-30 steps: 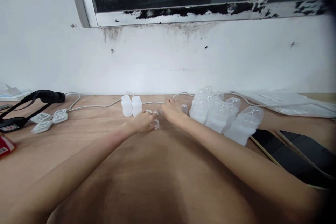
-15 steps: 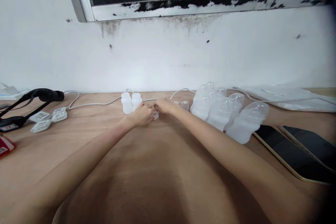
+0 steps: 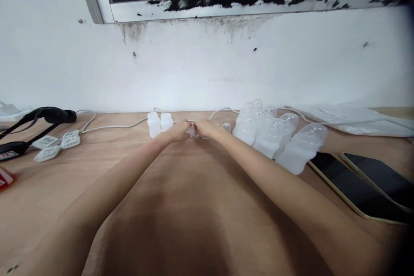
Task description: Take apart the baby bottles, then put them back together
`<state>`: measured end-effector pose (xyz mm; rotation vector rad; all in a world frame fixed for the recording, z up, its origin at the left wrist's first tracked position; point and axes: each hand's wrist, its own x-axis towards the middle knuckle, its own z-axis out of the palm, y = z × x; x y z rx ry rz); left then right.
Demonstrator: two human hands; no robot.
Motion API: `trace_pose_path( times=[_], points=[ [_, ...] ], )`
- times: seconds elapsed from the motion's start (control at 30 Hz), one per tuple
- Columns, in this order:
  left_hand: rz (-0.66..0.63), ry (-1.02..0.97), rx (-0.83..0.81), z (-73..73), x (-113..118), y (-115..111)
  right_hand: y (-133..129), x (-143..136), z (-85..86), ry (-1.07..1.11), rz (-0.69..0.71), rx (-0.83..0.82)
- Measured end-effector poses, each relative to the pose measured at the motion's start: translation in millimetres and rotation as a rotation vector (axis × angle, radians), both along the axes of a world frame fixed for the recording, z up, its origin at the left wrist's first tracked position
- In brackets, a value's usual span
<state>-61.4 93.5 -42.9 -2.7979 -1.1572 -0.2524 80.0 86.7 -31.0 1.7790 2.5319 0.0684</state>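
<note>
My left hand and my right hand meet over the far middle of the table, fingers closed. Between their fingertips is a small clear bottle part; its exact kind is too small to tell. Just left of my left hand stand two uncapped milky-white baby bottles. A clear domed cap sits beyond my right wrist. Farther right, several baby bottles with clear domed caps stand in a close group, partly behind my right forearm.
Two dark phone-like slabs lie at the right. White cable runs along the wall. At the left are a black strapped device, several white labelled blocks and a red packet. A clear plastic bag lies back right.
My left hand has turned and moved slightly right and up, now pinching the small clear part level with my right fingers. The whole view has shifted a little.
</note>
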Motion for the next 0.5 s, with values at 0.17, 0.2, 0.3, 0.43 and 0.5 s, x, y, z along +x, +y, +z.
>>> trace_pose_path(
  times=[0.17,0.2,0.3,0.43,0.5],
  points=[
    [-0.019,0.071,-0.037,-3.2,-0.1,0.7,-2.8,0.5,1.6,-0.024,0.008,0.004],
    [-0.019,0.084,-0.041,-3.2,0.6,-0.4,-3.9,0.6,2.2,-0.029,0.008,0.000],
    [-0.011,0.125,-0.051,-1.9,3.4,-4.3,-8.4,1.7,6.0,-0.042,0.006,0.011],
    [-0.008,0.177,-0.069,-0.6,7.1,-6.7,-13.8,4.3,12.3,-0.073,-0.030,0.036],
    [-0.008,0.197,-0.084,-1.1,8.6,-6.3,-15.2,5.3,14.1,-0.092,-0.058,0.036]
  ],
)
